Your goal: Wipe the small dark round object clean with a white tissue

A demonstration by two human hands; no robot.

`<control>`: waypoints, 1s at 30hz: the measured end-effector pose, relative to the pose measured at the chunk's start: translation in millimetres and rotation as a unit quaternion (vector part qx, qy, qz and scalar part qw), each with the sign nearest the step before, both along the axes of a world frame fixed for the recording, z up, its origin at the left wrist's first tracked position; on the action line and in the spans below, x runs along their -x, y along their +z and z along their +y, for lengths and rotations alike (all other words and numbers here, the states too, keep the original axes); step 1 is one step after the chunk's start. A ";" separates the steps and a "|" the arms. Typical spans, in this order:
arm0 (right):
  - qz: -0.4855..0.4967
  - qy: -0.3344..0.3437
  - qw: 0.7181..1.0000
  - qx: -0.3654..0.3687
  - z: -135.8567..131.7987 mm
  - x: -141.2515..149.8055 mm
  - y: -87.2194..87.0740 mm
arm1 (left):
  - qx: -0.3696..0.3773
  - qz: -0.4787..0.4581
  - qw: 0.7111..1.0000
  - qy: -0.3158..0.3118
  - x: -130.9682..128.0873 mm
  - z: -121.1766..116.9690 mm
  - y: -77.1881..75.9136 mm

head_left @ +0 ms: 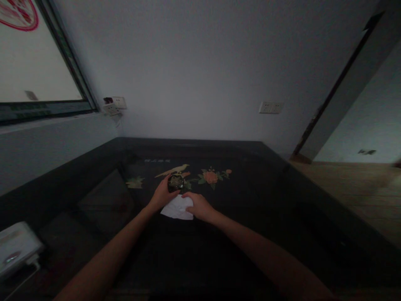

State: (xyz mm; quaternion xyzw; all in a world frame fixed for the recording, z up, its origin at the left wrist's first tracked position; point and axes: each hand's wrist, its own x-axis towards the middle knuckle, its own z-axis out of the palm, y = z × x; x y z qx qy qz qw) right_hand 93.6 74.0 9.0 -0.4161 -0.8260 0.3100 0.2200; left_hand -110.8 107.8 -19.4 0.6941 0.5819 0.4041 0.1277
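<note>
My left hand (162, 195) is wrapped around a small dark round object (176, 182), perhaps a jar or cup, and holds it just above the dark glossy table (250, 196). My right hand (200, 206) lies on a white cloth or tissue (177, 208), fingers pressed against it, right below the dark object. The cloth rests on the tabletop between both hands. A bird and flower picture (210, 176) decorates the table surface just behind the hands.
A white box-like device (15, 246) with a cable sits at the near left edge of the table. Wall sockets (114, 104) are at the back left and another socket (271, 107) at the back right. A window is at the left; wooden floor lies at the right.
</note>
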 end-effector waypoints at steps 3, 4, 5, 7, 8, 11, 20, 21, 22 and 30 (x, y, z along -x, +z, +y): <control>-0.007 -0.017 1.000 0.000 -4.5 -29.1 4.9 | 0.005 0.034 0.999 0.017 0.8 1.2 -2.3; -0.008 -0.025 1.000 0.001 -6.3 -40.9 6.7 | 0.005 0.042 0.999 0.023 0.1 0.7 -2.3; -0.014 -0.036 0.999 0.003 -7.9 -53.4 8.3 | 0.006 0.049 0.998 0.025 -1.3 -0.4 -2.0; -0.037 -0.074 0.997 0.015 -10.1 -78.8 10.9 | 0.014 0.059 0.998 0.015 -7.0 -4.2 -0.4; -0.044 -0.089 0.995 0.018 -10.3 -91.3 11.6 | 0.019 0.062 0.998 0.006 -11.3 -6.9 0.7; -0.062 -0.134 0.988 0.043 -7.7 -124.4 11.1 | 0.035 0.069 0.997 -0.023 -28.2 -18.0 3.5; -0.046 -0.205 0.977 0.027 14.3 -148.6 10.6 | 0.053 0.013 0.990 -0.129 -86.2 -42.8 13.0; -0.044 -0.210 0.976 0.026 17.0 -144.3 11.6 | 0.063 0.009 0.989 -0.134 -92.2 -42.6 15.1; -0.042 -0.214 0.976 0.025 19.5 -139.8 12.1 | 0.072 0.004 0.989 -0.132 -97.7 -42.2 16.8; 0.061 -0.242 0.968 0.040 22.7 -126.0 4.2 | 0.082 -0.016 0.990 -0.110 -107.6 -41.6 11.7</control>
